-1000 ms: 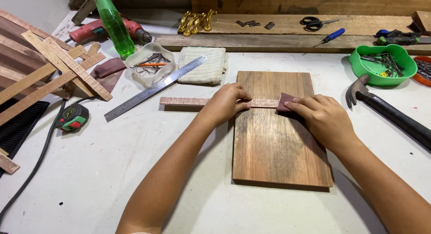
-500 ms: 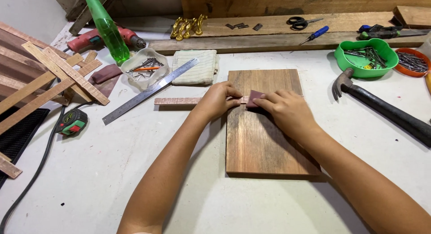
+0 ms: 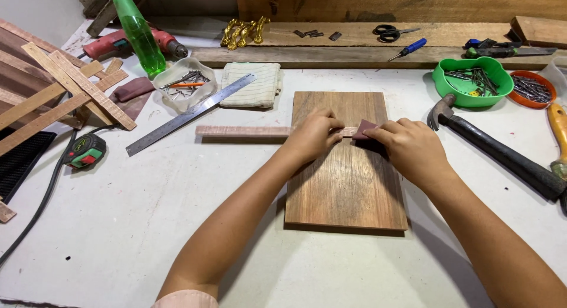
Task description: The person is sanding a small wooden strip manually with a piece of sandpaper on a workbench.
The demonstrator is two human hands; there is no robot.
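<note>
Head view, looking down: a thin wooden strip [image 3: 242,131] is pinned flat across the upper part of a wooden board [image 3: 345,184] by the left hand [image 3: 316,134], fingers curled down onto it. Just to the 3 o'clock side, a folded piece of reddish sandpaper [image 3: 364,129] is pinched in the closed fingers of the right hand [image 3: 410,147] and pressed on the strip. A steel ruler [image 3: 189,115] is seen at 10 o'clock of the board, a claw hammer [image 3: 490,148] at 3 o'clock, a green tray of nails [image 3: 471,82] at 1 o'clock, all on the white bench [image 3: 118,225]
</note>
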